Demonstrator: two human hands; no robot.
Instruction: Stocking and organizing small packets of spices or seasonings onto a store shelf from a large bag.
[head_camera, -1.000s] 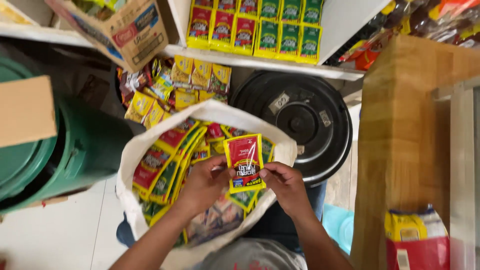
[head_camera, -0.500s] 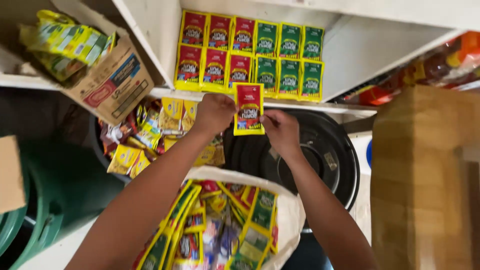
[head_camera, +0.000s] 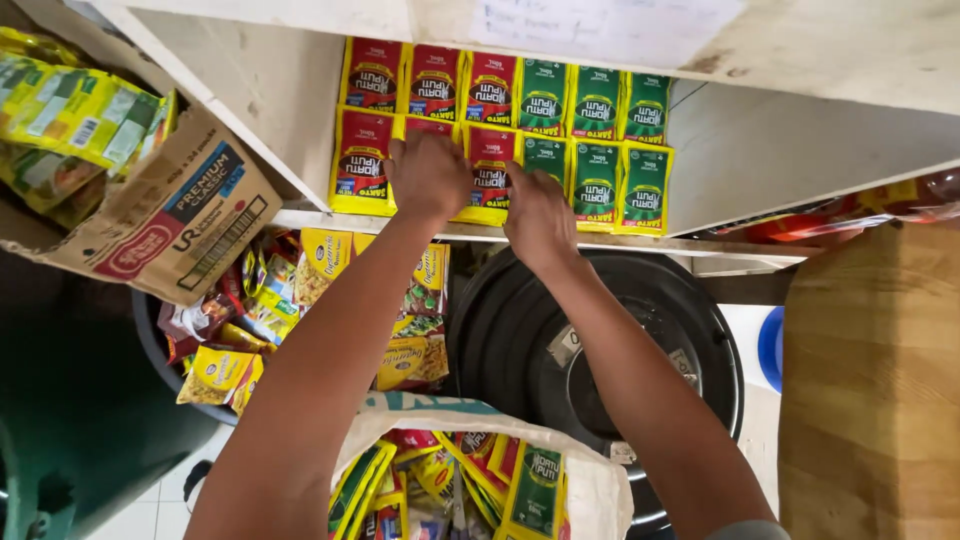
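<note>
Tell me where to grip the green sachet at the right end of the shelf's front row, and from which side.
Grip the green sachet by its right edge, coming from the right. It lies flat on the shelf, with bare board on that side, while its left edge abuts another green sachet. The left hand and right hand work on the red sachets further left, clear of it.

Shelf holds six red sachets (head_camera: 363, 172) and six green sachets (head_camera: 595, 187).

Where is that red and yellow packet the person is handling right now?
In the head view, the red and yellow packet is on the shelf, pressed between the left hand and right hand, left of the green packets.
</note>
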